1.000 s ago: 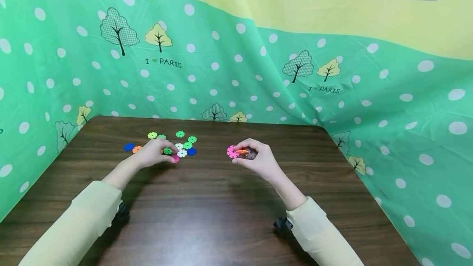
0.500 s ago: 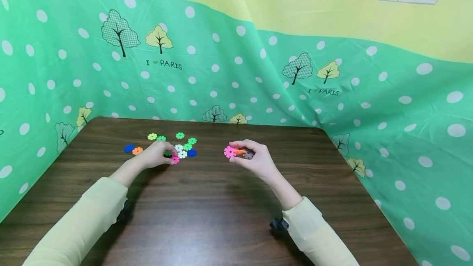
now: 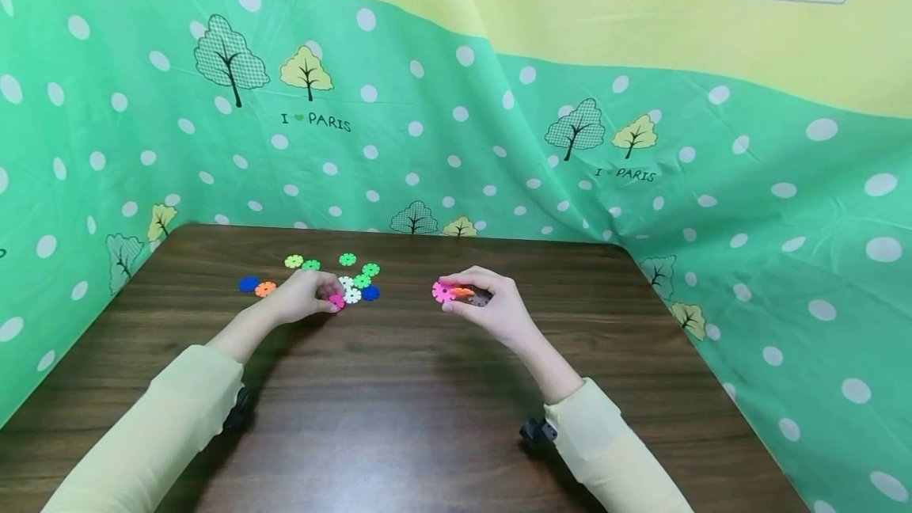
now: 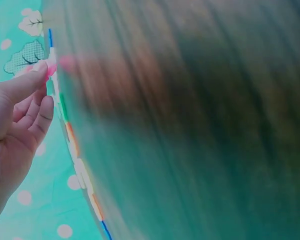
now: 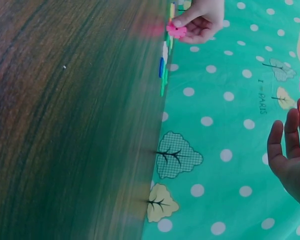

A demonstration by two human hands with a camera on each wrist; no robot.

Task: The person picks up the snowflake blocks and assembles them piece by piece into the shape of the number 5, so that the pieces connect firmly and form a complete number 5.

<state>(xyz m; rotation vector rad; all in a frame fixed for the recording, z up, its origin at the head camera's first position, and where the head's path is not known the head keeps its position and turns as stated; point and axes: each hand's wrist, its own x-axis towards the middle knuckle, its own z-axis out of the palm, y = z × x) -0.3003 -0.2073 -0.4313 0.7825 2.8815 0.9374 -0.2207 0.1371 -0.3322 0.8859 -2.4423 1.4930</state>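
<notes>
My left hand (image 3: 302, 295) pinches a pink flower-shaped plastic disc (image 3: 336, 302) between thumb and fingers, at the near side of a loose group of similar discs. In the right wrist view this pink disc (image 5: 176, 31) stands tilted up in the left hand. White discs (image 3: 352, 295) and a blue disc (image 3: 370, 292) lie just right of the left fingers. My right hand (image 3: 499, 307) holds several joined discs above the table: a pink disc (image 3: 443, 292) in front, an orange disc (image 3: 463, 292) edge-on, and a grey-brown disc (image 3: 480, 298) partly behind the fingers.
Green discs (image 3: 370, 269), a yellow disc (image 3: 294, 261), an orange disc (image 3: 265, 289) and another blue disc (image 3: 249, 284) lie on the brown wooden table (image 3: 399, 418). A green dotted curtain (image 3: 456, 141) borders its back and sides.
My left hand has moved slightly right, its fingers closing on the pink disc and covering a green one seen earlier. My right hand has shifted a little left with its joined discs.
</notes>
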